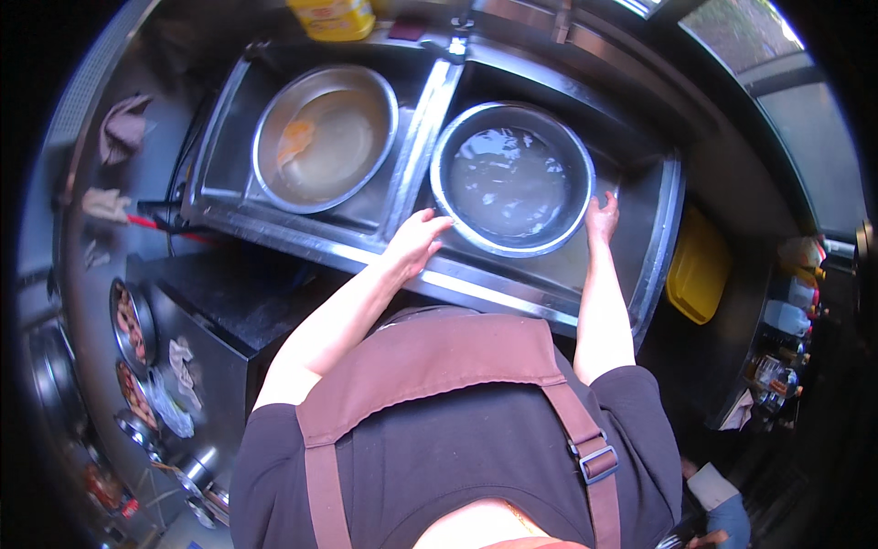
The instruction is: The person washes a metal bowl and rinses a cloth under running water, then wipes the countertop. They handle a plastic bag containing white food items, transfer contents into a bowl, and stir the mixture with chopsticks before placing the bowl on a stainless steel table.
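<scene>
A round metal basin (512, 241) of water sits in the right compartment of a double stainless steel sink (322, 248). My left hand (416, 241) is at the basin's lower left, fingers apart, with fingertips at or very near its rim. On the opposite side, my right hand (602, 218) has its fingers spread beside the right wall, thumb close to the rim. Whether either hand presses on the metal is unclear. In the left compartment a second metal basin (257, 168), tilted in view, holds cloudy water with an orange piece (296, 139) at its left side.
A yellow container (333, 19) stands behind the sink, and a yellow bin (698, 267) is to its right. On the left counter are pans of food (130, 322), cloths (184, 370) and a plastic bag (171, 405). Bottles (785, 317) line the far right. Another person (727, 515) is at lower right.
</scene>
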Motion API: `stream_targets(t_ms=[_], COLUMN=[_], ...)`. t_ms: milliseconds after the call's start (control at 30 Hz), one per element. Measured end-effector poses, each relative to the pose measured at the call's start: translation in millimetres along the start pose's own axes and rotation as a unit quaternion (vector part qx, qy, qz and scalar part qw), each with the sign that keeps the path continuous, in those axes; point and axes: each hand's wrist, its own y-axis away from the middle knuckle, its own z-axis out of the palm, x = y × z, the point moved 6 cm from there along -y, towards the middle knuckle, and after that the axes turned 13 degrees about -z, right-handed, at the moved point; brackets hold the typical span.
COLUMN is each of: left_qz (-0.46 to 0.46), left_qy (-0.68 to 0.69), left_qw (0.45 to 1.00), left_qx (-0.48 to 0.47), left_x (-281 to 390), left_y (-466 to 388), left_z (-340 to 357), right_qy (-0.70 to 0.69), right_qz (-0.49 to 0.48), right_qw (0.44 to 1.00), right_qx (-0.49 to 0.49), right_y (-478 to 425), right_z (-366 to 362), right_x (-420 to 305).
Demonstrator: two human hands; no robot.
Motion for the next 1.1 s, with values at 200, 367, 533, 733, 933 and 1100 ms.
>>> stream_targets(t_ms=[200,367,533,733,933,1100], left_qz=[-0.109,-0.109,-0.154,-0.213,-0.225,-0.240], left_qy=[0.086,0.081,0.083,0.128,0.116,0.135], left_qw=[0.987,0.981,0.981,0.963,0.962,0.957], left_qx=[0.082,0.142,0.090,0.100,0.104,0.095], left_x=[-36,-32,-5,4,4,-6], left_y=[-133,-117,-102,-79,-79,-86], left_z=[-3,29,51,74,78,72], right_qy=[-0.029,0.067,-0.383,-0.366,-0.305,-0.156], right_qz=[0.032,-0.100,0.208,0.203,0.154,0.072], right_qw=[0.994,0.963,0.871,0.860,0.878,0.935], right_qx=[-0.103,-0.243,-0.224,-0.291,-0.334,-0.310], right_y=[-5,15,40,63,71,13], right_z=[33,56,111,145,150,96], right_x=[69,49,75,68,60,72])
